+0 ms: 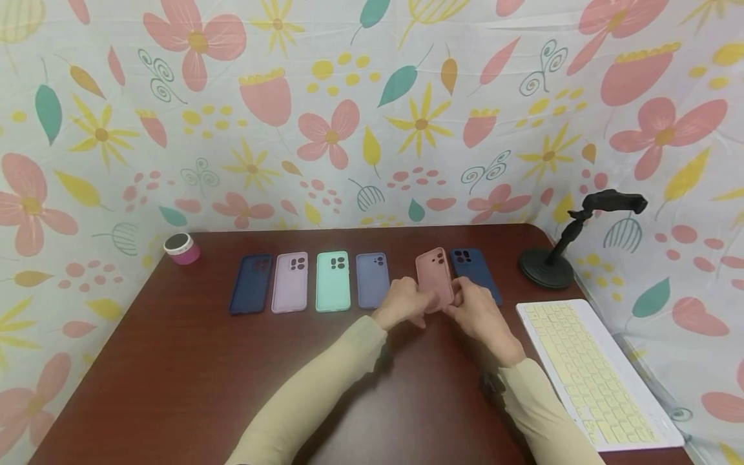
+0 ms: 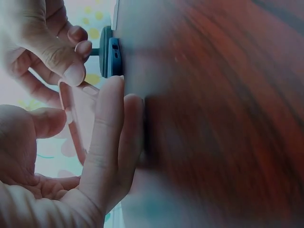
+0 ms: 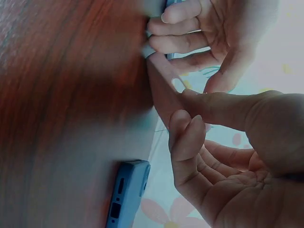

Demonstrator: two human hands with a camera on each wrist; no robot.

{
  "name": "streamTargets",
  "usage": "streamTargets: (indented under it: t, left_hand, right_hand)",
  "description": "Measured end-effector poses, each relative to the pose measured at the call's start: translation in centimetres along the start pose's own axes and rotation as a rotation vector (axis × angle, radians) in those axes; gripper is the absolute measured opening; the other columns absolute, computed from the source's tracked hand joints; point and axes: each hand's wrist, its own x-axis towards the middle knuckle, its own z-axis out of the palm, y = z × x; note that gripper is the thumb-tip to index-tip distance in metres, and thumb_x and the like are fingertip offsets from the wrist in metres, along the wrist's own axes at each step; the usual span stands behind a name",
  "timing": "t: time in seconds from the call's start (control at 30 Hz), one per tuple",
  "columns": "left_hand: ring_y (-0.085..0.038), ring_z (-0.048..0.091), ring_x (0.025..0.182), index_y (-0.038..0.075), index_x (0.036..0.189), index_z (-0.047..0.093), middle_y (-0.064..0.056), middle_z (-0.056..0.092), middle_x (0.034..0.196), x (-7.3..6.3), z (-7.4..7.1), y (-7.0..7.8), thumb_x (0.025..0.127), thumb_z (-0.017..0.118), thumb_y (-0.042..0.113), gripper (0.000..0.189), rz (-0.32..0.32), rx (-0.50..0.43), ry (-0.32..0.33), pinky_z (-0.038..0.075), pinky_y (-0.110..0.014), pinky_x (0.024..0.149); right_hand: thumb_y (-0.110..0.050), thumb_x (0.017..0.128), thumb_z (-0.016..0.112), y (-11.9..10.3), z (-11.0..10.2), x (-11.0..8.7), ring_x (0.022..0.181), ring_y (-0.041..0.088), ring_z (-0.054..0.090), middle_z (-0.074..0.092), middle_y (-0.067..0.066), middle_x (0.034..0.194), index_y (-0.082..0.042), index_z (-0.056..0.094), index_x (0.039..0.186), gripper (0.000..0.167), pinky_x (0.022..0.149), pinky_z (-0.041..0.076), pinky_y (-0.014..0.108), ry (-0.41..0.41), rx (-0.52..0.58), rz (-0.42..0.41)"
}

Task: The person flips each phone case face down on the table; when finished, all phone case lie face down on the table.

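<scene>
A pink phone case (image 1: 431, 274) is tilted up off the dark wooden table between both hands, its camera cutouts toward the far end. My left hand (image 1: 405, 301) pinches its lower left edge, thumb on one face and fingers behind, as the left wrist view shows. At the lower right corner, my right hand (image 1: 481, 315) pinches the case between thumb and curled fingers. Just right of it lies a dark blue case (image 1: 478, 276), also seen end-on in the right wrist view. A grey-blue phone case (image 1: 372, 284) lies flat beside my left hand.
Further left, mint (image 1: 333, 284), lilac (image 1: 289, 287) and navy (image 1: 251, 287) cases lie in a row. A pink-and-white round object (image 1: 182, 249) stands at the far left corner. On the right are a black stand (image 1: 549, 266) and a white keyboard (image 1: 628, 368) with yellowish keys.
</scene>
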Motion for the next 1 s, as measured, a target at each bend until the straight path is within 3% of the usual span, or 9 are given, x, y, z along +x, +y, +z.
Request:
streamTargets:
  t: [0.1, 0.17, 0.4, 0.47, 0.53, 0.63, 0.8, 1.0]
  left_hand:
    - [-0.019, 0.077, 0.054, 0.008, 0.082, 0.072, -0.008, 0.075, 0.069, 0.0, 0.2, 0.0, 0.102, 0.066, 0.04, 0.038, 0.016, -0.031, -0.016, 0.064, -0.03, 0.081]
    - [-0.019, 0.077, 0.054, 0.007, 0.086, 0.074, -0.009, 0.077, 0.073, 0.0, 0.2, 0.0, 0.102, 0.066, 0.046, 0.042, 0.025, -0.063, -0.032, 0.065, -0.031, 0.084]
    - [-0.022, 0.079, 0.058, 0.0, 0.092, 0.078, -0.014, 0.078, 0.073, 0.0, 0.0, -0.1, 0.101, 0.066, 0.066, 0.067, 0.006, -0.175, -0.095, 0.066, -0.034, 0.094]
    - [-0.022, 0.08, 0.059, -0.001, 0.094, 0.079, -0.016, 0.078, 0.073, 0.1, -0.1, -0.1, 0.1, 0.069, 0.065, 0.067, -0.004, -0.209, -0.106, 0.067, -0.033, 0.091]
    - [-0.022, 0.079, 0.058, -0.001, 0.095, 0.078, -0.017, 0.079, 0.073, 0.3, -0.2, -0.1, 0.1, 0.07, 0.063, 0.065, -0.018, -0.241, -0.113, 0.067, -0.032, 0.088]
    - [-0.02, 0.078, 0.056, -0.001, 0.095, 0.079, -0.017, 0.079, 0.075, 0.4, -0.4, -0.1, 0.1, 0.073, 0.058, 0.06, -0.042, -0.287, -0.116, 0.068, -0.031, 0.08]
    - [-0.016, 0.075, 0.053, 0.001, 0.1, 0.079, -0.013, 0.078, 0.077, 0.5, -0.7, 0.2, 0.099, 0.081, 0.043, 0.042, -0.017, -0.306, -0.027, 0.067, -0.031, 0.065]
    - [-0.012, 0.07, 0.052, 0.001, 0.11, 0.074, -0.007, 0.076, 0.082, 0.2, -0.9, 0.9, 0.096, 0.086, 0.026, 0.031, 0.024, -0.241, 0.112, 0.062, -0.025, 0.056]
  right_hand:
    - [-0.018, 0.089, 0.09, 1.1, 0.7, 0.5, 0.078, 0.02, 0.06, 0.066, 0.007, 0.089, -0.002, 0.06, 0.137, 0.058, 0.066, 0.048, 0.033, 0.028, -0.01, -0.002]
    - [-0.018, 0.091, 0.089, 0.5, 0.1, 0.2, 0.078, 0.021, 0.061, 0.067, 0.008, 0.089, -0.001, 0.058, 0.139, 0.059, 0.067, 0.049, 0.033, 0.032, 0.005, -0.019]
    - [-0.003, 0.094, 0.078, -7.2, -3.5, -2.9, 0.083, 0.026, 0.063, 0.068, 0.015, 0.094, 0.007, 0.054, 0.143, 0.056, 0.07, 0.051, 0.033, -0.028, 0.023, 0.005]
    - [-0.002, 0.094, 0.076, -7.7, -3.6, -2.9, 0.084, 0.027, 0.064, 0.069, 0.016, 0.094, 0.008, 0.054, 0.144, 0.055, 0.071, 0.051, 0.034, -0.039, 0.021, 0.013]
    - [-0.003, 0.094, 0.077, -7.1, -3.1, -2.5, 0.083, 0.027, 0.065, 0.069, 0.016, 0.094, 0.008, 0.053, 0.145, 0.058, 0.071, 0.052, 0.035, -0.043, 0.02, 0.006]
    - [-0.013, 0.093, 0.083, -3.5, -0.8, -0.8, 0.08, 0.02, 0.064, 0.069, 0.008, 0.089, 0.002, 0.06, 0.14, 0.055, 0.069, 0.051, 0.031, -0.028, 0.025, -0.04]
    - [-0.023, 0.094, 0.087, 1.5, 2.6, 1.3, 0.075, 0.012, 0.063, 0.07, -0.002, 0.084, -0.011, 0.07, 0.119, 0.033, 0.063, 0.05, 0.026, -0.043, 0.027, -0.161]
    - [-0.017, 0.095, 0.084, -1.6, 0.9, 0.0, 0.075, 0.019, 0.062, 0.069, 0.004, 0.082, -0.005, 0.072, 0.116, 0.027, 0.063, 0.048, 0.03, -0.113, 0.053, -0.172]
